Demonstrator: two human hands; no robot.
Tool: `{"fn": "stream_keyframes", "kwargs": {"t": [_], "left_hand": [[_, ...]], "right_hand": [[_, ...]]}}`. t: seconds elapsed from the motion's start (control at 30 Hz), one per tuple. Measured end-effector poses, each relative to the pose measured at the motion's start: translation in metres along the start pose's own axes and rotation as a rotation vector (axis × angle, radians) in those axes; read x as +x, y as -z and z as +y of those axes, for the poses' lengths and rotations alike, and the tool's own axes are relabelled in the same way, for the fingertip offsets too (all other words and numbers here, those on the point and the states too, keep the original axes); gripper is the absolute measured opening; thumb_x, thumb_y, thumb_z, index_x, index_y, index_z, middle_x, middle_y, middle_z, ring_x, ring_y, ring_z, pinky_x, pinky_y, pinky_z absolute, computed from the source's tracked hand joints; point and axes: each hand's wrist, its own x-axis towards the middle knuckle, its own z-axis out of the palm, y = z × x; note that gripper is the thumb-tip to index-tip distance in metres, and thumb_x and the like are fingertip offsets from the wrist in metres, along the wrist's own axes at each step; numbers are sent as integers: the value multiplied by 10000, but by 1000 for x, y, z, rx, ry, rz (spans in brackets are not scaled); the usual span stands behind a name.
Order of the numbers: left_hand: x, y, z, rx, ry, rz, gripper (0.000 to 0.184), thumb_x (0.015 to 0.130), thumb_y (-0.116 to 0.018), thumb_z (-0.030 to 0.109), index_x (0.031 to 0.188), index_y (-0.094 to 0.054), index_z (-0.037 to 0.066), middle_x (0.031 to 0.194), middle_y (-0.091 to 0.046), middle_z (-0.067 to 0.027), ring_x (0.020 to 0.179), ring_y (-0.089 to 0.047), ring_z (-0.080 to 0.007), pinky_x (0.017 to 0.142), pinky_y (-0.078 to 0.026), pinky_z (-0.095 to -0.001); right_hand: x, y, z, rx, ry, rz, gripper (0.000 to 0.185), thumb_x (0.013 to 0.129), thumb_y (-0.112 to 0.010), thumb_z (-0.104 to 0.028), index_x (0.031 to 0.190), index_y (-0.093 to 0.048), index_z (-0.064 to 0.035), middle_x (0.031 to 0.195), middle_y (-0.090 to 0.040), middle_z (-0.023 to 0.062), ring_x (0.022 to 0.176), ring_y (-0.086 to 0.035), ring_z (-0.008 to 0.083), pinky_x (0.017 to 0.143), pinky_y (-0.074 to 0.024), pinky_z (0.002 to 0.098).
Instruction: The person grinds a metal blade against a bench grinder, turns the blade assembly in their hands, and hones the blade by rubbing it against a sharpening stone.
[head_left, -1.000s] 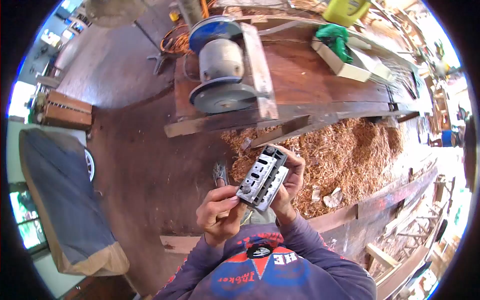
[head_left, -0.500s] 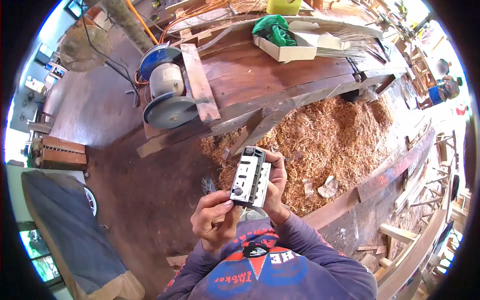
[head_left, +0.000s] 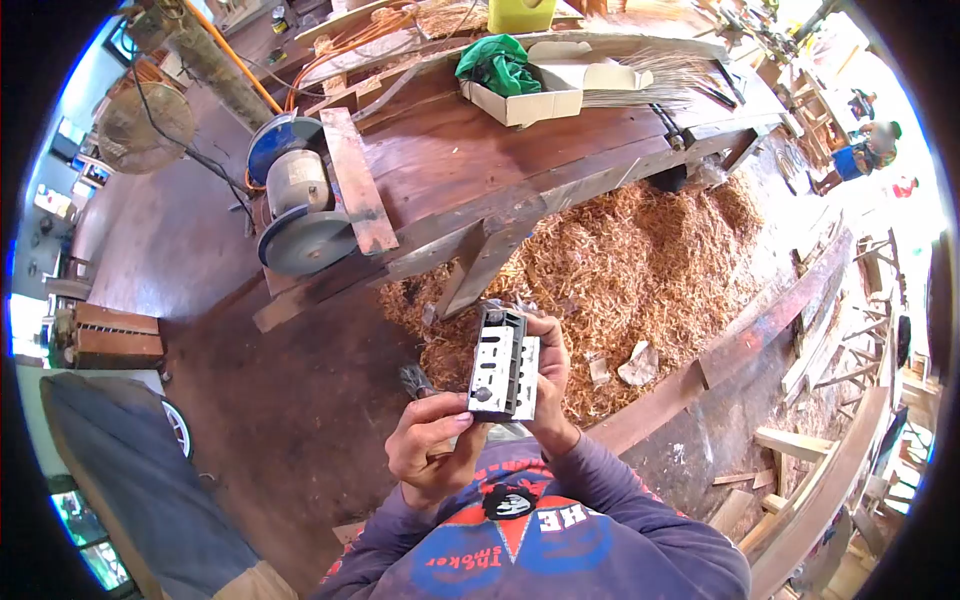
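Observation:
Between my two hands, in front of my chest, is a small black-and-white slotted block (head_left: 492, 372) with a pale face plate, dark slots and a round dark knob or screw near its lower end. My right hand (head_left: 550, 385) grips it from the right side, fingers wrapped behind it. At the lower left corner, my left hand (head_left: 432, 448) pinches the block's edge between thumb and fingers. The block is tilted slightly, its slotted side toward my right hand. Its back is hidden.
A bench grinder (head_left: 300, 190) sits on the left end of the wooden workbench (head_left: 430, 150). An open cardboard box (head_left: 525, 103) holds green cloth (head_left: 498, 66). Wood shavings (head_left: 640, 270) are heaped below. Timber (head_left: 810, 510) lies at right; a person (head_left: 865, 155) is far off.
My view has shifted, so the bench and grinder appear farther left and slightly higher. Both hands keep hold of the block, which is a little more upright.

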Motion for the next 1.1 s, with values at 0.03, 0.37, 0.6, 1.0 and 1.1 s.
{"fn": "stream_keyframes", "kwargs": {"t": [0.03, 0.37, 0.6, 1.0, 1.1], "left_hand": [[0, 1, 0, -13, 6, -16, 290, 733, -812, -64, 931, -627, 42, 964, -690, -184, 790, -670, -178, 647, -522, -272], [13, 22, -10, -93, 18, -129, 322, 714, -864, -10, 912, -617, 48, 942, -687, -182, 785, -685, -214, 649, -543, -305], [33, 58, -28, -129, 13, -238, 331, 719, -878, 32, 911, -611, 62, 914, -664, -162, 767, -670, -212, 651, -536, -321], [53, 115, -68, -321, 185, -357, 371, 755, -813, -93, 1030, -579, -11, 1092, -597, -181, 953, -640, -193, 812, -548, -317], [56, 126, -77, -460, 297, -325, 391, 766, -776, -135, 1075, -564, -23, 1132, -567, -181, 981, -642, -206, 861, -551, -328]], "right_hand": [[-2, 1, 0, -5, 4, 4, 334, 933, -647, -5, 1230, -493, -8, 1284, -600, 159, 1120, -647, 213, 958, -552, 375], [-14, -18, 12, -59, -63, 209, 384, 895, -667, -78, 1226, -477, -34, 1094, -670, 124, 935, -708, 196, 777, -623, 331], [-21, -28, 38, 0, -73, 159, 323, 951, -654, -59, 1223, -483, -31, 1188, -652, 144, 1044, -675, 191, 900, -571, 350], [-9, -76, 91, -8, -134, 327, 275, 944, -678, -75, 1158, -518, -11, 1096, -660, 114, 954, -683, 173, 848, -579, 324], [-6, -82, 108, -35, -107, 343, 255, 954, -667, -78, 1151, -520, -8, 1103, -657, 119, 969, -678, 179, 869, -572, 334]]}}
